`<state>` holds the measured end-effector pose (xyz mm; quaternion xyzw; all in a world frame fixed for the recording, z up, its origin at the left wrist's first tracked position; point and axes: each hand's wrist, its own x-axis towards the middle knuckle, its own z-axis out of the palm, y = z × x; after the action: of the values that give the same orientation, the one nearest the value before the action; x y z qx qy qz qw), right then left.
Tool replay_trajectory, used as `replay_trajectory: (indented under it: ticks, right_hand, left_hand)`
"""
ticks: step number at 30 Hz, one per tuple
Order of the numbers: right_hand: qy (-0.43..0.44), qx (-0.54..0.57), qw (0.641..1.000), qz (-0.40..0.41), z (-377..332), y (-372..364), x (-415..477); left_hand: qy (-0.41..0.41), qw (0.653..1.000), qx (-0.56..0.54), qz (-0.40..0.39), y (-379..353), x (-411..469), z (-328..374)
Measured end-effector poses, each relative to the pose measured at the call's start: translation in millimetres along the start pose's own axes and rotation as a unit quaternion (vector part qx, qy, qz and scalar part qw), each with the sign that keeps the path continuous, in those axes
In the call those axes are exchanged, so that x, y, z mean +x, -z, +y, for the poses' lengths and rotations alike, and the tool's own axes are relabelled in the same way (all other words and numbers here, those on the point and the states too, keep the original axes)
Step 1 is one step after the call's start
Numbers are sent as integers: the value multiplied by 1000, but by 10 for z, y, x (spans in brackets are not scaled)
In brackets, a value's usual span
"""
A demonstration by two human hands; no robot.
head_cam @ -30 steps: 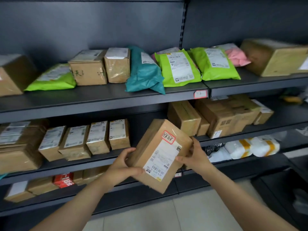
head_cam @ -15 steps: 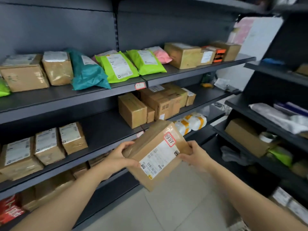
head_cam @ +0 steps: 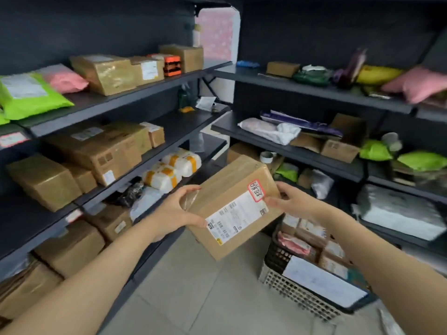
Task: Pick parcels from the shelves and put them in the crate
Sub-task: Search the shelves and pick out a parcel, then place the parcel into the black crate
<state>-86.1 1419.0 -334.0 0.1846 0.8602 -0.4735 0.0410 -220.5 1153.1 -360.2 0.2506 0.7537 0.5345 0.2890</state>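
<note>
I hold a brown cardboard parcel with a white shipping label and a red-bordered sticker in front of me, above the floor. My left hand grips its left end, thumb on the lower edge. My right hand grips its right end. Down at the right, on the floor, stands the grey lattice crate with several parcels and a white sheet inside. The parcel hangs to the left of the crate and above it.
Dark shelves on the left carry brown boxes, green and pink bags and white wrapped bundles. A second shelf unit at the right holds mixed bags and boxes, and a silver padded parcel lies low. Pale tiled floor lies between them.
My view has swung to the right, away from the left shelves. The corner, the right shelf unit and the crate came into sight. Both hands keep the same hold on the parcel.
</note>
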Motion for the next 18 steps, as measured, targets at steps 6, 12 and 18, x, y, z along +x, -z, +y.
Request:
replay_trajectory:
  ticks: [6, 12, 18]
  right_hand:
    - [-22, 45, 997, 59, 888, 1171, -440]
    - [-36, 93, 985, 144, 1580, 1844, -738]
    - [-68, 152, 965, 201, 2243, 2238, -795]
  left_hand:
    - [-57, 993, 84, -54, -1337, 740, 562]
    - [-165, 960, 210, -82, -2209, 1244, 1126]
    - [-181, 937, 255, -157, -2853, 1905, 1402]
